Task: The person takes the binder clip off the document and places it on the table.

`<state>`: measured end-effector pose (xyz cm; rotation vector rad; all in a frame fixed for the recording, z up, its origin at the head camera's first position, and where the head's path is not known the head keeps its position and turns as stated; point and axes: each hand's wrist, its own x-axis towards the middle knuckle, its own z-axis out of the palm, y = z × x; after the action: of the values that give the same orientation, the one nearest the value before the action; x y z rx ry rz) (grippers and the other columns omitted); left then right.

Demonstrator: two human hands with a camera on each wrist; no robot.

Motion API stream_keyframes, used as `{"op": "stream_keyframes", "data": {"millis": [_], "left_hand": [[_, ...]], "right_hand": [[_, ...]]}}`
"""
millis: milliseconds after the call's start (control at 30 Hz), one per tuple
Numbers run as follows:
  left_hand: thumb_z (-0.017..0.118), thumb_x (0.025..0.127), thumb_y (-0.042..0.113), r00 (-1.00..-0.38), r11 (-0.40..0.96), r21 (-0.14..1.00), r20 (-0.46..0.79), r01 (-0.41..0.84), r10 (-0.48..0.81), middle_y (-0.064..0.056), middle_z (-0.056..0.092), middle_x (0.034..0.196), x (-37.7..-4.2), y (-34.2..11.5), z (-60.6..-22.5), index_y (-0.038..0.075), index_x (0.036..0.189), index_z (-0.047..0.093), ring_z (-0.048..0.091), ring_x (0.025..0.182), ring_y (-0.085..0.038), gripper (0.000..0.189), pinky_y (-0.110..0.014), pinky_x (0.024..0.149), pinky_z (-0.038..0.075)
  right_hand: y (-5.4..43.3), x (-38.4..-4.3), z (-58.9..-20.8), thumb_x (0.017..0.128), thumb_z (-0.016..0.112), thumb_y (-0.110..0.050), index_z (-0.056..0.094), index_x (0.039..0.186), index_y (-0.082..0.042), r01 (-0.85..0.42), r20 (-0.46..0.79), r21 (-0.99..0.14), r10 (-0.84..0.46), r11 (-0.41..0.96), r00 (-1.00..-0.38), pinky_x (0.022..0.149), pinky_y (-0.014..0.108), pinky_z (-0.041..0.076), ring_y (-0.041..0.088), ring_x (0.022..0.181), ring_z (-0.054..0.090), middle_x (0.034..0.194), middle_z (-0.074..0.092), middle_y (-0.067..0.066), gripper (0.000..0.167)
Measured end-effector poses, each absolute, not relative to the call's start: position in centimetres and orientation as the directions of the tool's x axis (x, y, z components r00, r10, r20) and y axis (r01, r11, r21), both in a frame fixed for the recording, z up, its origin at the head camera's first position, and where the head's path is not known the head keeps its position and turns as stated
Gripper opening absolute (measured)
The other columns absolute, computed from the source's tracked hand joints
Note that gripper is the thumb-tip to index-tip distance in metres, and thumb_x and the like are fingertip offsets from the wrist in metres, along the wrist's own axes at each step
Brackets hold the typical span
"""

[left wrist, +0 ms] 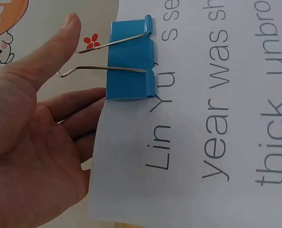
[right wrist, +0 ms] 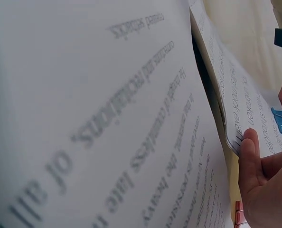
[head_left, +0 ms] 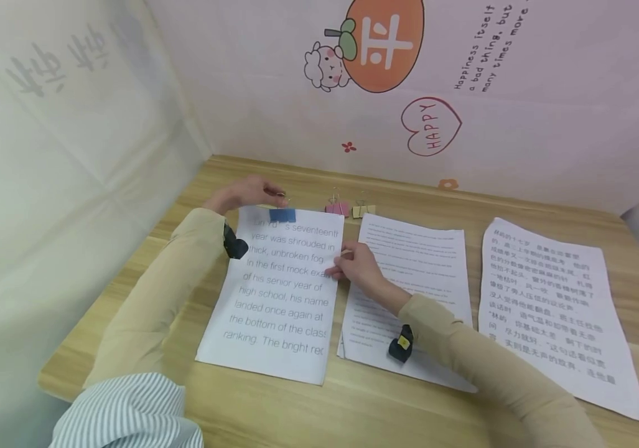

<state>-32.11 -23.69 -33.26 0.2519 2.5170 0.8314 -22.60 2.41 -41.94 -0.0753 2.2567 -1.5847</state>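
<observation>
A large-print English paper stack (head_left: 280,305) lies on the left of the table, with a blue binder clip (left wrist: 129,61) on its top edge. The clip's two wire handles stick out past the paper. My left hand (head_left: 252,191) is at this clip, its thumb (left wrist: 67,42) extended beside the handles and the other fingers partly hidden behind clip and paper. At the stack's right edge, my right hand (head_left: 361,267) pinches the sheets, thumb (right wrist: 249,147) on the printed face.
A pink binder clip (head_left: 337,210) and a yellow binder clip (head_left: 364,211) stand behind the papers. Small-print sheets (head_left: 409,274) lie under my right forearm. Farther right is a sheet of Chinese text (head_left: 549,311). A printed cloth (head_left: 274,112) hangs along the table's back edge.
</observation>
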Motion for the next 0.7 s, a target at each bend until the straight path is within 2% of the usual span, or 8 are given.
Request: {"op": "stream_keyframes", "data": {"millis": [133,267,400,700], "left_hand": [[0.060,0.091,0.041,-0.863,0.770,0.638,-0.401,-0.023,0.307,-0.009,0.049,0.141,-32.49,-23.68,-33.42,0.012,0.139,0.047,0.043,0.128,-0.030,0.057,-0.047,0.114,0.028],[0.060,0.092,0.037,-0.858,0.729,0.681,-0.415,-0.071,0.304,-0.011,0.052,0.138,-32.67,-23.66,-33.55,0.010,0.139,0.047,0.041,0.132,-0.033,0.056,-0.045,0.115,0.029],[0.061,0.091,0.040,-0.859,0.714,0.692,-0.427,-0.109,0.283,-0.010,0.051,0.140,-32.47,-23.46,-33.52,0.011,0.140,0.045,0.040,0.134,-0.035,0.059,-0.045,0.114,0.029],[0.059,0.093,0.035,-0.891,0.672,0.733,-0.370,-0.107,0.263,-0.010,0.048,0.142,-32.46,-22.78,-34.16,0.011,0.137,0.049,0.039,0.136,-0.030,0.051,-0.046,0.115,0.028]], "right_hand": [[2.46,-22.59,-42.01,0.096,0.047,-0.004,0.055,0.116,-0.002,0.171,-0.274,-0.915,-0.254,0.365,-0.927,0.071,0.027,0.057,0.014,0.073,0.070,0.098,0.070,0.019,0.022],[2.49,-22.68,-41.98,0.096,0.048,-0.004,0.055,0.117,-0.001,0.178,-0.282,-0.912,-0.251,0.368,-0.926,0.071,0.027,0.058,0.014,0.074,0.070,0.099,0.069,0.019,0.022],[2.47,-22.73,-41.88,0.096,0.048,-0.004,0.053,0.119,-0.001,0.188,-0.292,-0.911,-0.251,0.368,-0.923,0.070,0.026,0.058,0.014,0.074,0.071,0.099,0.069,0.020,0.024],[2.38,-22.78,-41.97,0.095,0.048,-0.004,0.052,0.123,-0.002,0.171,-0.298,-0.889,-0.252,0.426,-0.921,0.067,0.026,0.057,0.015,0.071,0.070,0.094,0.070,0.019,0.028]]}}
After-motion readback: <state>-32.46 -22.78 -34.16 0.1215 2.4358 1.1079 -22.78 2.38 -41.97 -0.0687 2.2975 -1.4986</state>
